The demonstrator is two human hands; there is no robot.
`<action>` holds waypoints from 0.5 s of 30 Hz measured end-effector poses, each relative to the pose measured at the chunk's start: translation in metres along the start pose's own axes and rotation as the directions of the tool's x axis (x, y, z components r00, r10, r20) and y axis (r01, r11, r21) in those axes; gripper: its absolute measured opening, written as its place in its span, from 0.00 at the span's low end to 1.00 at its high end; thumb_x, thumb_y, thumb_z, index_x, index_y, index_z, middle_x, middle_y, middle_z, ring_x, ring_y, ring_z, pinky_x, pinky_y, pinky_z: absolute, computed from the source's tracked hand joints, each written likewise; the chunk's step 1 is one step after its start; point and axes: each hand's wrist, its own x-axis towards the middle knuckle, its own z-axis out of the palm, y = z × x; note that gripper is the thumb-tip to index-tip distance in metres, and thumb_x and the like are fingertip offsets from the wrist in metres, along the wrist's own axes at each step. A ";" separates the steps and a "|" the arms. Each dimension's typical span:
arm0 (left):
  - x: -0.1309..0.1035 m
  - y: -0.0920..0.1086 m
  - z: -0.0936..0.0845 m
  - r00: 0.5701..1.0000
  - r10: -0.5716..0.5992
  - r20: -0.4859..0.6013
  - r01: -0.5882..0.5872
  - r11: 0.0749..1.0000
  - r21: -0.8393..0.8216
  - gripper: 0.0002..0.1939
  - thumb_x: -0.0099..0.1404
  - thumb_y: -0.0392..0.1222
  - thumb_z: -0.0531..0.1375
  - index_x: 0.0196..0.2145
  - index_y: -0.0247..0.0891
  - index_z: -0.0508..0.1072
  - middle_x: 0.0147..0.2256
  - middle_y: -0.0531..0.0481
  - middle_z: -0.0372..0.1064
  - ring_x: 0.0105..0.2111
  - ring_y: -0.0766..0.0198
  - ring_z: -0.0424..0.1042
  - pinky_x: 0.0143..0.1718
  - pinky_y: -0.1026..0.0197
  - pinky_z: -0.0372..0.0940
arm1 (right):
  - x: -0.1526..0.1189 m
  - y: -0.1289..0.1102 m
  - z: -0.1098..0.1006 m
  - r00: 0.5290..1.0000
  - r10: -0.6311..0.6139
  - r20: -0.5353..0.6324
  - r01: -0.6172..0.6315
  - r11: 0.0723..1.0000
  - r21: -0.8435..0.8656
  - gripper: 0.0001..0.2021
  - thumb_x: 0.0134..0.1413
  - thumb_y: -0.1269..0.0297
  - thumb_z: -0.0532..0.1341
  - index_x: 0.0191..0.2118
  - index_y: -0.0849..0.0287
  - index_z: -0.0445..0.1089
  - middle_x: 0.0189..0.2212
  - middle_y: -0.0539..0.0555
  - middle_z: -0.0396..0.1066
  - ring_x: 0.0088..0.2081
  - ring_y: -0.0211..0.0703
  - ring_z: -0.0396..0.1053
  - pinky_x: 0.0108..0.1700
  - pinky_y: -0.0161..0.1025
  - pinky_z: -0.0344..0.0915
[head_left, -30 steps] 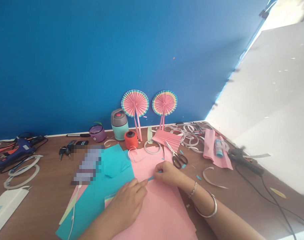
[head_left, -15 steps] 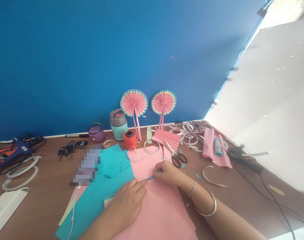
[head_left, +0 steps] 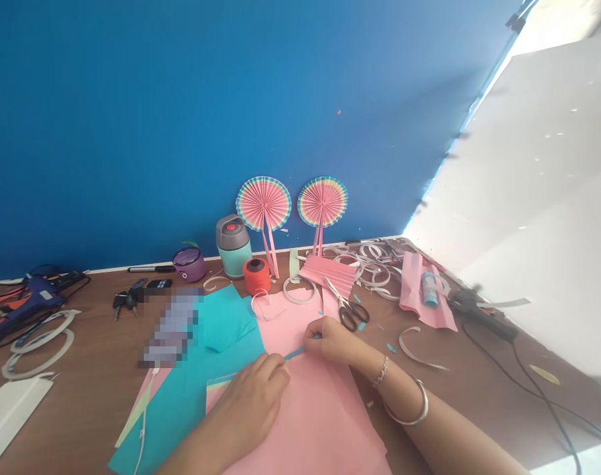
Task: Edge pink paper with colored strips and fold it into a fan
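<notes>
My left hand [head_left: 253, 402] lies on a pink paper sheet [head_left: 315, 415], its fingers slightly bent and pressed down near the sheet's far edge. A narrow blue paper strip [head_left: 294, 353] runs along that edge between my hands. My right hand [head_left: 332, 340] is closed in a pinch on the strip's right end, thumb and forefinger together. Beyond the right hand lie scissors [head_left: 347, 310] with black handles. Larger blue paper [head_left: 231, 323] spreads to the left of the pink sheet, and a layered blue, yellow and pink edge shows beside my left hand.
Two round pleated paper fans [head_left: 264, 204] lean against the blue wall. Nearby stand a red thread spool [head_left: 256, 276], a teal flask [head_left: 233, 247] and a purple cup [head_left: 190, 264]. White paper coils [head_left: 377, 270] and a glue gun [head_left: 28, 300] lie at the sides; cables cross the right.
My left fingertips have drawn back a little to the left, so more of the blue strip shows. My right hand keeps its pinch almost in place.
</notes>
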 end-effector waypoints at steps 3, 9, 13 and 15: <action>0.000 0.000 0.000 1.000 0.003 -0.001 -0.003 1.000 0.001 0.16 0.62 0.26 0.48 0.43 0.39 0.68 0.48 0.46 0.63 0.47 0.59 0.64 0.48 0.56 0.63 | 0.000 -0.001 0.000 1.000 0.003 -0.006 -0.003 1.000 0.011 0.04 0.39 0.70 0.55 0.19 0.62 0.64 0.18 0.46 0.57 0.23 0.32 0.53 0.24 0.30 0.50; 0.001 0.001 0.001 1.000 0.002 0.006 -0.002 1.000 0.023 0.17 0.62 0.26 0.48 0.44 0.39 0.67 0.46 0.46 0.63 0.46 0.57 0.63 0.47 0.54 0.63 | 0.000 -0.002 0.000 1.000 0.004 -0.005 -0.004 1.000 0.007 0.04 0.39 0.69 0.55 0.19 0.62 0.63 0.17 0.46 0.57 0.22 0.32 0.52 0.24 0.30 0.49; 0.002 0.002 0.006 1.000 0.016 0.008 -0.016 0.998 0.065 0.25 0.61 0.25 0.48 0.53 0.43 0.61 0.44 0.46 0.63 0.44 0.57 0.63 0.45 0.54 0.63 | 0.000 0.001 0.002 1.000 -0.003 -0.025 0.003 1.000 -0.004 0.05 0.39 0.68 0.55 0.19 0.62 0.63 0.18 0.46 0.57 0.23 0.32 0.53 0.24 0.29 0.50; 0.001 0.002 0.009 1.000 0.013 0.012 -0.015 0.995 0.102 0.26 0.62 0.26 0.47 0.55 0.44 0.60 0.44 0.46 0.63 0.44 0.57 0.62 0.45 0.53 0.63 | 0.001 0.002 0.003 1.000 0.009 -0.023 -0.009 1.000 0.006 0.04 0.39 0.68 0.55 0.19 0.62 0.63 0.18 0.46 0.58 0.23 0.32 0.54 0.24 0.29 0.50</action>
